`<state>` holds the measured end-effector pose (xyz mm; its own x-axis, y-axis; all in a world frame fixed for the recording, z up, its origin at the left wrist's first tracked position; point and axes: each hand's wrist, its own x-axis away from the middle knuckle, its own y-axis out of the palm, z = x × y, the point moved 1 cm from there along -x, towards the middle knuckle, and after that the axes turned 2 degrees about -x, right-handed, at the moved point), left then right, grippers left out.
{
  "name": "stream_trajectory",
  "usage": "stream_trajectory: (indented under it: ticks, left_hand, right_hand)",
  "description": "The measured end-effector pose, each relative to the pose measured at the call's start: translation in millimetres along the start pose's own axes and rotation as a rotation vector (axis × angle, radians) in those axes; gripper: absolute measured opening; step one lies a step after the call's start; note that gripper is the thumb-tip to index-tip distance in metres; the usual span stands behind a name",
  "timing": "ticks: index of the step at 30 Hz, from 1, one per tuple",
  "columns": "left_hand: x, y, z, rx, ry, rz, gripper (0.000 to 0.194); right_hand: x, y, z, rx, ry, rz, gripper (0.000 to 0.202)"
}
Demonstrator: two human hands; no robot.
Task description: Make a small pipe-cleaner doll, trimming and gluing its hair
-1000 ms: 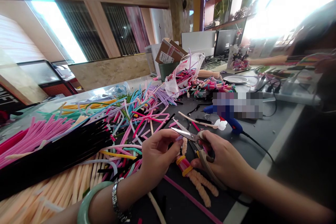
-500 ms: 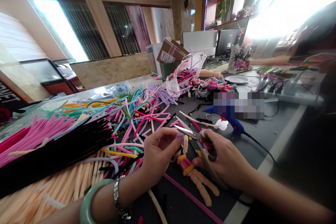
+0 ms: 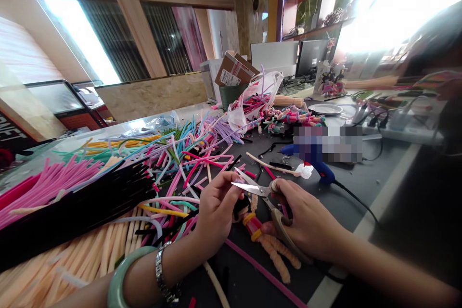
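Observation:
My left hand point(image 3: 218, 204) is closed in a pinch, with a small bit of purple pipe cleaner point(image 3: 238, 181) showing at its fingertips. My right hand point(image 3: 306, 214) grips a pair of scissors point(image 3: 257, 189), its fingers in the handles. The blades are parted and point left, right beside the left fingertips. Below the scissors a pipe-cleaner doll point(image 3: 254, 225) lies between both hands, with peach legs, a pink body and yellow bands. Its dark head end is partly covered by my left hand. The right thumb is close to the doll's body; contact is unclear.
Black point(image 3: 90, 207), pink point(image 3: 72, 180) and peach pipe cleaners point(image 3: 90, 255) are heaped at left. A blue glue gun point(image 3: 323, 172) with a cord lies at right. A white plastic bag point(image 3: 236, 118), a plate point(image 3: 327, 109) and a power strip point(image 3: 404, 132) stand farther back. Another person point(image 3: 440, 53) is at far right.
The scissors have shifted left and slightly down, and their blades now reach my left fingertips. My left hand has turned slightly, uncovering the doll's dark head end.

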<state>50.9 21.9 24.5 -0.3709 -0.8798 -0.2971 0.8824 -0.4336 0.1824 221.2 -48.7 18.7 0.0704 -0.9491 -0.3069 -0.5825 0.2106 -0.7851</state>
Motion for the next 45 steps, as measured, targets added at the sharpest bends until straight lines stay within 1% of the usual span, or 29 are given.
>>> stream_trajectory:
  ticks: [5, 9, 14, 23, 29, 33, 36, 45]
  left_hand:
    - [0.7, 1.5, 1.2, 0.011, 0.001, 0.01, 0.005]
    - [2.0, 1.5, 1.7, 0.021, -0.008, -0.017, 0.008]
    - [2.7, 1.6, 0.0, 0.039, -0.008, -0.048, 0.01]
    - [4.0, 2.6, 0.2, 0.041, -0.034, -0.012, 0.018]
    - [4.7, 0.3, -2.3, 0.056, -0.031, -0.031, 0.015]
    - [4.1, -0.7, -2.3, 0.031, -0.014, -0.034, 0.014]
    - [3.5, -1.4, -1.9, -0.003, -0.004, -0.058, 0.014]
    - [3.3, -4.9, -3.3, -0.083, 0.029, -0.07, 0.015]
  right_hand:
    - [0.9, -0.3, -0.5, 0.007, -0.007, 0.006, 0.038]
    - [0.4, 0.0, -0.7, -0.002, -0.031, 0.031, 0.036]
    - [0.7, 0.0, 0.0, -0.011, -0.05, 0.026, 0.038]
    - [-0.2, 0.0, -0.3, 0.008, -0.062, 0.032, 0.036]
    - [0.4, 1.5, 1.8, 0.019, -0.042, 0.026, 0.038]
    - [1.7, 2.6, 4.2, 0.031, -0.024, 0.016, 0.036]
    - [2.1, 3.2, 5.0, 0.042, -0.011, 0.014, 0.035]
    - [3.0, 1.4, 5.2, 0.047, -0.009, 0.012, 0.032]
